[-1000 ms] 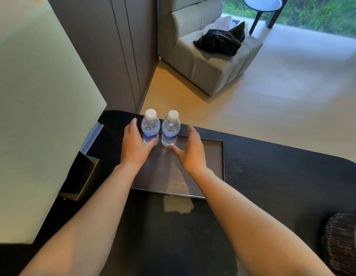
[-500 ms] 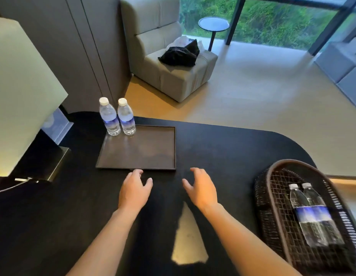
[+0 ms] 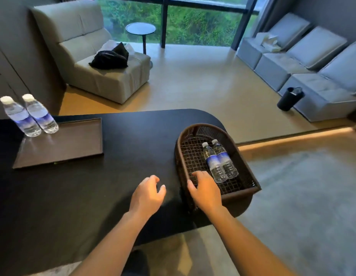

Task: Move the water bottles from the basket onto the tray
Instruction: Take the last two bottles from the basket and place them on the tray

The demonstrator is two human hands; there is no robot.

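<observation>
Two clear water bottles with blue labels [image 3: 220, 161] lie side by side in a dark woven basket [image 3: 246, 188] at the right end of the black table. Two more bottles [image 3: 30, 116] stand upright at the far left corner of a flat brown tray [image 3: 73, 144]. My right hand [image 3: 206, 191] is over the basket's near left rim, fingers apart, just short of the lying bottles and holding nothing. Over the tabletop just left of the basket hovers my left hand [image 3: 148, 196], open and empty.
The black table [image 3: 123, 166] has a rounded right end just beyond the basket. Past it is floor, a grey armchair [image 3: 97, 56] with dark clothing, a small round side table [image 3: 141, 30], a grey sofa [image 3: 312, 62] and a black bin [image 3: 289, 98].
Both hands let go of the two bottles standing on the tray and moved right across the table to the basket. My view swung right with them.
</observation>
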